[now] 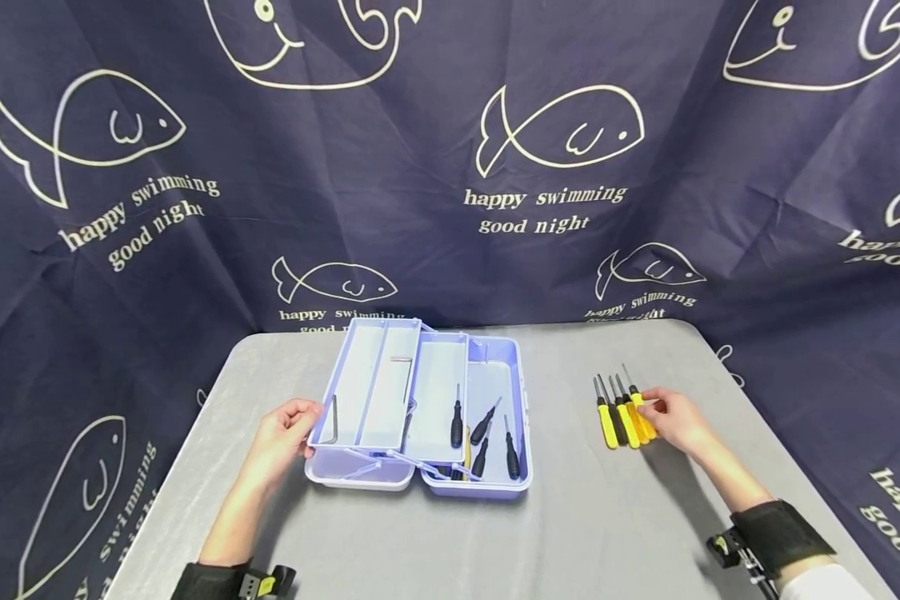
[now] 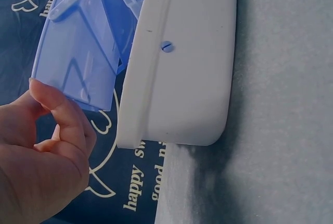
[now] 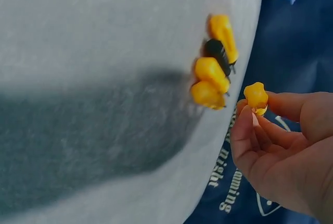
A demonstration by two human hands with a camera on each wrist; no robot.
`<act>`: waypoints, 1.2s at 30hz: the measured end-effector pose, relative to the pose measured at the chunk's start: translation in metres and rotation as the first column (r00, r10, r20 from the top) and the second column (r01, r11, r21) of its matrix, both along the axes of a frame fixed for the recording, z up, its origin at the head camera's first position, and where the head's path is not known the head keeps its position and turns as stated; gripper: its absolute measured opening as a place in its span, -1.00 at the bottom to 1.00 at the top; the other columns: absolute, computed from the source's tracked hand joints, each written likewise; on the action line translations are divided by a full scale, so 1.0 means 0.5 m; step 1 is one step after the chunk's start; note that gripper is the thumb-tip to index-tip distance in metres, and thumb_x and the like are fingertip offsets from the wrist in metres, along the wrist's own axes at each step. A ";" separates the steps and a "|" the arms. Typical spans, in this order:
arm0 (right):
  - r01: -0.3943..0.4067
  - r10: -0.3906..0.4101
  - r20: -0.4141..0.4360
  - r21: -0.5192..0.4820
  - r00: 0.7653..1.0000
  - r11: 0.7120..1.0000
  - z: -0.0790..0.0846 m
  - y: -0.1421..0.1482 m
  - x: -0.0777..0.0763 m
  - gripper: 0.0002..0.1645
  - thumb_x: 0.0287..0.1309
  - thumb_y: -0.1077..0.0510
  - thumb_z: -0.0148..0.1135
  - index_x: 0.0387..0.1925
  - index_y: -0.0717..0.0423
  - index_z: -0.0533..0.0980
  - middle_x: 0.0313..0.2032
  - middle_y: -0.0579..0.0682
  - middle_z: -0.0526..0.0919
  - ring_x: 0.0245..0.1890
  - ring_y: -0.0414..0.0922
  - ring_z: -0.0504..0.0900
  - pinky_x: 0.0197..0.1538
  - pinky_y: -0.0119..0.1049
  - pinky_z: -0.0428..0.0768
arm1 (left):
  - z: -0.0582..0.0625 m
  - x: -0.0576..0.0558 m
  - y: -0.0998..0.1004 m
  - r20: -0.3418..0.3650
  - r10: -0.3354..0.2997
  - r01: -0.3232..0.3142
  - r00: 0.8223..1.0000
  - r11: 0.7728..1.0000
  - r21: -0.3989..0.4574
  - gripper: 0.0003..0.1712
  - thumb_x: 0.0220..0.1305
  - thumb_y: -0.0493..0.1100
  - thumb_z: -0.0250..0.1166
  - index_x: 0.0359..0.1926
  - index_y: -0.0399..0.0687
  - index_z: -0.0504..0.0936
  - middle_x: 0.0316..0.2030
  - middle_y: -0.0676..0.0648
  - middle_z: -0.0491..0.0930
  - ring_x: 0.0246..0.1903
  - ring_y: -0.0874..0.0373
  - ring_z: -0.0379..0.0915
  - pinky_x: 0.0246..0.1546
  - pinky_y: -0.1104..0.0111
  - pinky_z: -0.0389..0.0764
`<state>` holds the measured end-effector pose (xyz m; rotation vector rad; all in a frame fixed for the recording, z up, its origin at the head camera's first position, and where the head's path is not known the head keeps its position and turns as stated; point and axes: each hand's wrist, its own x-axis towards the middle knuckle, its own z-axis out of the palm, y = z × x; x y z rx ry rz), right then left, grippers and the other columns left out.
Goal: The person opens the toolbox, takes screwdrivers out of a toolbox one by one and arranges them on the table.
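Observation:
A lavender toolbox [image 1: 420, 493] stands unfolded on the table, its tiers spread to the left. My left hand [image 1: 281, 433] holds the front left corner of the upper tray [image 1: 345, 375] between thumb and fingers; in the left wrist view the fingertips meet the tray's edge [image 2: 73, 73]. My right hand [image 1: 678, 419] pinches a yellow-handled screwdriver [image 3: 256, 96], raised a little above the table with its shaft pointing away. Just left of it lie several screwdrivers side by side, among them a yellow one [image 1: 607, 425] and a black one [image 1: 627, 422].
The upper tray holds an L-shaped hex key [image 1: 335, 419], and another hex key [image 1: 402, 359] lies to its right. A black screwdriver [image 1: 457, 423] lies in the middle tray; several more sit in the box's bottom [image 1: 498, 375]. A dark fish-print curtain [image 1: 435, 250] hangs behind the grey table [image 1: 570, 533].

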<state>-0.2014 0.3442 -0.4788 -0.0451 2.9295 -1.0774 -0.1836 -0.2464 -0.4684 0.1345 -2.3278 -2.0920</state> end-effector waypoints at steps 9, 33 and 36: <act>0.027 -0.031 0.049 0.086 0.998 0.996 -0.022 0.027 -0.010 -0.58 0.39 0.26 0.19 0.06 0.61 0.45 -0.25 0.40 0.68 -0.40 -0.05 0.64 -0.40 -0.27 0.59 | -0.001 -0.002 0.002 0.004 0.006 -0.006 1.000 1.000 -0.011 -0.84 0.54 -0.31 0.14 -0.14 -0.38 0.56 -0.55 0.11 0.59 -0.64 0.30 0.39 -0.64 0.50 0.47; 0.084 -0.076 -0.055 0.164 0.996 0.983 -0.055 0.039 -0.008 -0.83 0.28 0.26 0.19 -0.28 0.35 0.57 -0.43 0.09 0.62 -0.41 -0.04 0.52 -0.33 -0.20 0.48 | -0.004 -0.002 0.000 0.017 0.002 -0.002 1.000 1.000 0.001 -0.87 0.53 -0.33 0.13 -0.17 -0.32 0.57 -0.53 0.12 0.60 -0.61 0.32 0.41 -0.63 0.51 0.48; 0.090 -0.078 -0.074 0.176 0.994 0.980 -0.056 0.039 -0.008 -0.86 0.25 0.26 0.21 -0.31 0.32 0.58 -0.44 0.08 0.62 -0.42 -0.05 0.51 -0.33 -0.20 0.47 | -0.003 -0.002 0.000 0.016 0.003 -0.004 1.000 1.000 0.007 -0.87 0.54 -0.32 0.13 -0.18 -0.32 0.57 -0.54 0.12 0.60 -0.62 0.32 0.41 -0.64 0.51 0.48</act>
